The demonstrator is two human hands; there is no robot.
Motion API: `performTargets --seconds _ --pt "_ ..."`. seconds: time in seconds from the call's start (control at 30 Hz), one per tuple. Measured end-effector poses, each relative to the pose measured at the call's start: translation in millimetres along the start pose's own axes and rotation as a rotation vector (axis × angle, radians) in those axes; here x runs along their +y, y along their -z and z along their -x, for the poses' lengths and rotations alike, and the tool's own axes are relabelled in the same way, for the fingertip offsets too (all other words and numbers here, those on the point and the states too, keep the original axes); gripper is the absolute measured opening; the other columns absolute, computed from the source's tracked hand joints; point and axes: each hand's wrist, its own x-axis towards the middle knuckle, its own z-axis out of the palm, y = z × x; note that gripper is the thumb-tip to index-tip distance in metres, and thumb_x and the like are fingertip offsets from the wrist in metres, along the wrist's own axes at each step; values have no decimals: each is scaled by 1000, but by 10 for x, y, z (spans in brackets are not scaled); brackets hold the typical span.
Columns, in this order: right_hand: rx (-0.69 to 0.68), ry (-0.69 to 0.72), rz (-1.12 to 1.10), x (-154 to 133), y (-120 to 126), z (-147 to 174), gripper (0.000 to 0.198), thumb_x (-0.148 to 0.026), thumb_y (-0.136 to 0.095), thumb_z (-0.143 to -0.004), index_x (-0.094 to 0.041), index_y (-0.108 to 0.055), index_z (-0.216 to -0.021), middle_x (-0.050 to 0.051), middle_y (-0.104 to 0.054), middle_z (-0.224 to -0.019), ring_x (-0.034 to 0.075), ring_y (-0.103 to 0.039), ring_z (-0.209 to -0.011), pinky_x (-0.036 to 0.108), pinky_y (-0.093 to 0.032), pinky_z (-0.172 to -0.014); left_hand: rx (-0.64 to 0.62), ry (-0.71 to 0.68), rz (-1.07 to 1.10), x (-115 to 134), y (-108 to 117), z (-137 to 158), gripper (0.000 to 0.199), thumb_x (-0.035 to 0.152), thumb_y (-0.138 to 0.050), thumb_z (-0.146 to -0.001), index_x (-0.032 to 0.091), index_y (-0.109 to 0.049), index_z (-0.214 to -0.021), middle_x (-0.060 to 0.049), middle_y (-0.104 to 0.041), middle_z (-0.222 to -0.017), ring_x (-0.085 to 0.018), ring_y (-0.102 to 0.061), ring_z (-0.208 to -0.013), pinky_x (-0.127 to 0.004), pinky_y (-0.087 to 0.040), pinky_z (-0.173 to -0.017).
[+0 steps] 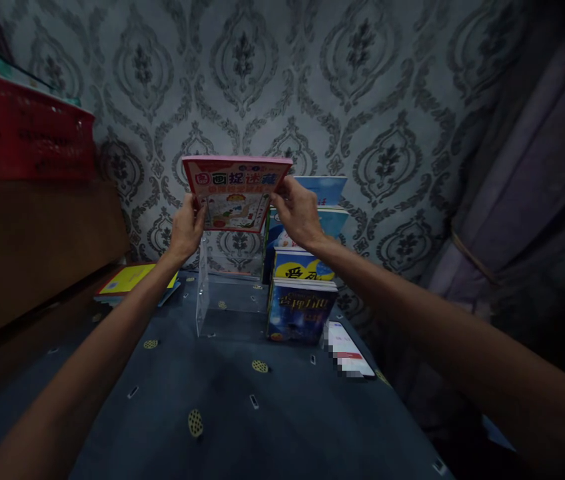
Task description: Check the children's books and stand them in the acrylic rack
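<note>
A red picture book (pixel 235 190) with large Chinese characters on its cover is held up in the air, tilted, between both hands. My left hand (pixel 186 230) grips its left edge. On its right edge my right hand (pixel 298 207) is closed, thumb on the cover. Below the book stands a clear plastic book rack (pixel 203 293). In the rack's right half several books stand in stepped rows: a dark blue one (pixel 302 312) in front, a yellow and blue one (pixel 300 265) behind it, and taller light blue ones (pixel 330 193) at the back, partly hidden by my right hand.
A small stack of books with a yellow cover (pixel 130 278) lies left of the rack. A phone (pixel 350 350) with its screen lit rests at the right. A brown box (pixel 37 247) carries a red container (pixel 27 130) at the left. Patterned wall behind; curtain (pixel 502 187) at right.
</note>
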Motion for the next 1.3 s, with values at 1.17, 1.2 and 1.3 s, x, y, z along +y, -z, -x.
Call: performTargets --seconds 1.17,1.2,1.3 --pt "-154 3 61 48 -31 35 17 -20 -48 -89 -24 -59 -102 5 -69 -86 25 -64 -79 39 -51 -74 74 19 -20 -17 13 -157 63 76 -26 -97 22 -58 -98 -5 -65 -84 -24 -67 -84 -38 -51 -85" --pt "-148 3 59 41 -32 27 18 -20 -49 -89 -24 -59 -103 5 -69 -86 25 -64 -80 39 -51 -75 79 17 -23 -36 2 -178 63 76 -25 -97 22 -57 -97 -5 -65 -83 -24 -67 -83 -37 -51 -85" --pt "-123 8 53 30 -38 -28 19 -19 -51 -89 -25 -61 -104 4 -71 -89 25 -65 -82 39 -52 -78 100 9 -25 -98 -43 -241 60 74 -25 -98 23 -57 -98 -5 -65 -83 -24 -67 -84 -37 -52 -86"
